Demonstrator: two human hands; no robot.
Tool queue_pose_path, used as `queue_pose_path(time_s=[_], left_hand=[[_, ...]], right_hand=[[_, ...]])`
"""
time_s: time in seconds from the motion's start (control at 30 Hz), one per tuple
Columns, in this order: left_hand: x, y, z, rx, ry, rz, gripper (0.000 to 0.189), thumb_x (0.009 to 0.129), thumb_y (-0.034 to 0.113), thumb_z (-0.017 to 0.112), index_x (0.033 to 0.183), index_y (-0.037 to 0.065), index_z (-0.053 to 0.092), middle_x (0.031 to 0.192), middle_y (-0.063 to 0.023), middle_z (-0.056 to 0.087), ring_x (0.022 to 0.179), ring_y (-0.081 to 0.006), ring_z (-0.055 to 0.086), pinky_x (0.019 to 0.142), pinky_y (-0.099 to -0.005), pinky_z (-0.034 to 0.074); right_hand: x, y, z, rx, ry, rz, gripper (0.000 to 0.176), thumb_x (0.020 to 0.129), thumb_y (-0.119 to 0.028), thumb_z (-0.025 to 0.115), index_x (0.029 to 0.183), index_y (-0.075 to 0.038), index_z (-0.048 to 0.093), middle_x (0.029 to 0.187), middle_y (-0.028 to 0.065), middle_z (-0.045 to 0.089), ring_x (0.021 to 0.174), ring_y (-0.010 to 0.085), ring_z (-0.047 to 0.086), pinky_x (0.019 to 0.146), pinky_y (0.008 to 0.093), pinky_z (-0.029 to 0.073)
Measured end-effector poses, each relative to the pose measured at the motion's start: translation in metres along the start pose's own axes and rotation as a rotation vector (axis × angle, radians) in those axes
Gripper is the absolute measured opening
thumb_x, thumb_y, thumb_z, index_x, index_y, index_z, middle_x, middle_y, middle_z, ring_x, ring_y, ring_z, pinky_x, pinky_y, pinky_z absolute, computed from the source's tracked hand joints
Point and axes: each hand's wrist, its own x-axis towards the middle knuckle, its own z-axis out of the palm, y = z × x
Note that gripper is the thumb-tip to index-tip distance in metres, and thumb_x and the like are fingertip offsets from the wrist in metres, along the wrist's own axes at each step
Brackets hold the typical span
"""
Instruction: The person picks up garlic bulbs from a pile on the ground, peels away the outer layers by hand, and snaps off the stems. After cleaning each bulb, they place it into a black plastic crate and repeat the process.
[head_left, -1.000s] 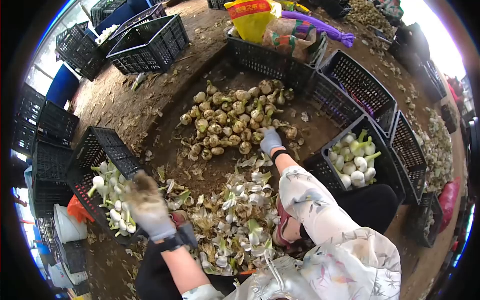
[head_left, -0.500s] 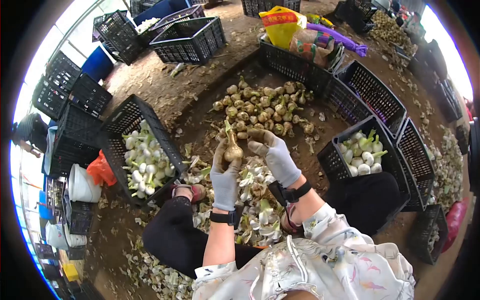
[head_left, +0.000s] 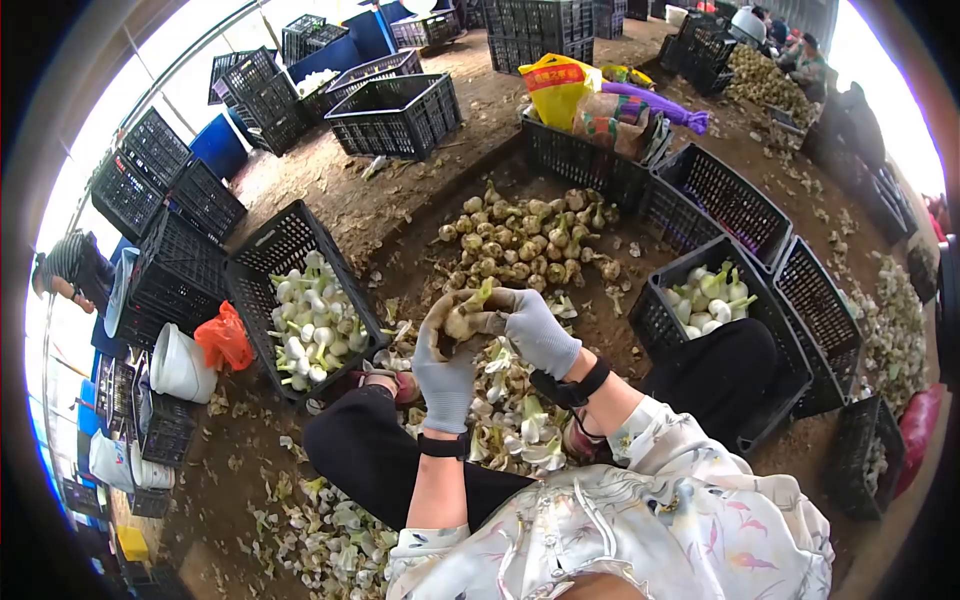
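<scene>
An unpeeled, brownish garlic bulb (head_left: 460, 322) with a short green stem is held between my two gloved hands, above the littered ground. My left hand (head_left: 445, 365) curls round its left side, thumb and fingers closed on it. From the right, my right hand (head_left: 538, 328) pinches at the bulb's upper part by the stem; its fingertips are stained brown. Beyond the hands lies a pile of unpeeled bulbs (head_left: 525, 238). Loose white and green peelings (head_left: 520, 425) cover the ground beneath and between my legs.
A black crate (head_left: 290, 235) of white peeled bulbs (head_left: 315, 320) is at the left. Another crate (head_left: 655, 315) with white bulbs (head_left: 708, 298) stands by my right knee. Farther off are a yellow bag (head_left: 560, 90), stacked crates and a white bucket (head_left: 180, 362). A person (head_left: 75, 270) bends at far left.
The view has tilted and shifted slightly. The bulb has tipped from upright to slanting, and my right hand has closed in from beside it onto its upper part.
</scene>
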Motion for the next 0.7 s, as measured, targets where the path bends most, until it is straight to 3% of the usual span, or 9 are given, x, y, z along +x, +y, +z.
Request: queue_pose_path(time_s=[0.1, 0.17, 0.23, 0.3, 0.37, 0.47, 0.5, 0.63, 0.7], left_hand=[[-0.002, 0.0, -0.001, -0.079, -0.009, -0.021, 0.05, 0.082, -0.011, 0.066, 0.129, 0.002, 0.054, 0.123, -0.0083, 0.062, 0.111, -0.0177, 0.06, 0.097, -0.0324, 0.049], [-0.005, -0.004, -0.003, -0.073, -0.023, -0.02, 0.048, 0.083, -0.012, 0.065, 0.128, 0.003, 0.054, 0.124, -0.0084, 0.062, 0.113, -0.0181, 0.059, 0.098, -0.0333, 0.049], [-0.007, -0.009, -0.003, -0.354, -0.022, -0.065, 0.049, 0.082, -0.006, 0.069, 0.127, 0.008, 0.055, 0.126, -0.0076, 0.06, 0.115, -0.0196, 0.058, 0.094, -0.0312, 0.053], [-0.008, -0.009, -0.007, -0.566, 0.012, -0.127, 0.044, 0.085, -0.003, 0.068, 0.126, 0.008, 0.055, 0.126, -0.008, 0.06, 0.113, -0.0198, 0.059, 0.092, -0.0306, 0.053], [-0.003, -0.004, -0.021, -0.794, 0.067, -0.216, 0.042, 0.088, 0.008, 0.068, 0.127, 0.012, 0.054, 0.124, -0.0078, 0.06, 0.107, -0.0193, 0.061, 0.088, -0.0304, 0.053], [0.008, 0.013, -0.023, -0.738, 0.132, -0.206, 0.046, 0.089, 0.007, 0.069, 0.131, 0.01, 0.053, 0.12, -0.0062, 0.061, 0.105, -0.0174, 0.061, 0.089, -0.0311, 0.053], [0.007, 0.005, -0.023, -0.737, 0.134, -0.21, 0.046, 0.089, 0.007, 0.069, 0.131, 0.01, 0.053, 0.12, -0.0062, 0.061, 0.105, -0.0174, 0.061, 0.089, -0.0311, 0.053], [-0.001, -0.011, -0.012, -0.292, 0.05, -0.104, 0.046, 0.083, -0.004, 0.071, 0.126, 0.007, 0.056, 0.124, -0.0057, 0.058, 0.11, -0.0142, 0.058, 0.093, -0.029, 0.05], [-0.003, -0.015, -0.007, -0.069, 0.023, 0.038, 0.046, 0.079, -0.007, 0.073, 0.122, 0.006, 0.059, 0.128, -0.0054, 0.056, 0.112, -0.0143, 0.057, 0.094, -0.0294, 0.05]], right_hand=[[0.002, 0.005, -0.009, 0.014, 0.026, 0.036, 0.022, 0.088, 0.0, 0.067, 0.11, 0.001, 0.068, 0.097, 0.0034, 0.069, 0.085, 0.0097, 0.064, 0.077, 0.0241, 0.053], [0.004, 0.004, -0.017, -0.084, -0.046, 0.08, 0.029, 0.089, -0.001, 0.065, 0.118, 0.003, 0.064, 0.109, 0.0042, 0.068, 0.097, 0.0107, 0.063, 0.088, 0.0256, 0.051], [0.01, 0.01, -0.025, -0.158, -0.073, -0.044, 0.03, 0.085, 0.001, 0.068, 0.114, -0.001, 0.068, 0.105, 0.0031, 0.068, 0.096, 0.0134, 0.063, 0.086, 0.0268, 0.051], [0.013, 0.008, -0.036, -0.774, -0.065, -0.446, 0.032, 0.079, 0.005, 0.07, 0.109, -0.007, 0.072, 0.099, 0.0047, 0.066, 0.092, 0.0182, 0.062, 0.082, 0.0286, 0.049], [0.011, 0.0, -0.047, -0.955, -0.016, -0.453, 0.031, 0.077, 0.007, 0.068, 0.102, -0.01, 0.074, 0.096, 0.0077, 0.062, 0.09, 0.0205, 0.059, 0.08, 0.0284, 0.048], [0.005, 0.007, -0.046, -0.915, 0.053, -0.256, 0.027, 0.082, 0.002, 0.067, 0.108, -0.005, 0.072, 0.095, 0.0078, 0.064, 0.085, 0.0161, 0.059, 0.073, 0.0264, 0.048], [0.002, 0.002, -0.031, -0.664, 0.067, -0.168, 0.028, 0.083, -0.003, 0.07, 0.11, -0.002, 0.07, 0.096, 0.0068, 0.065, 0.082, 0.0142, 0.059, 0.071, 0.026, 0.048], [0.002, -0.005, -0.002, -0.198, 0.076, 0.013, 0.043, 0.081, -0.014, 0.078, 0.116, 0.006, 0.064, 0.096, 0.0044, 0.067, 0.076, 0.0093, 0.058, 0.068, 0.0246, 0.048], [0.002, -0.003, 0.003, -0.138, 0.094, 0.07, 0.034, 0.081, -0.012, 0.078, 0.108, 0.006, 0.067, 0.092, 0.0038, 0.065, 0.076, 0.0081, 0.058, 0.068, 0.0244, 0.048]])
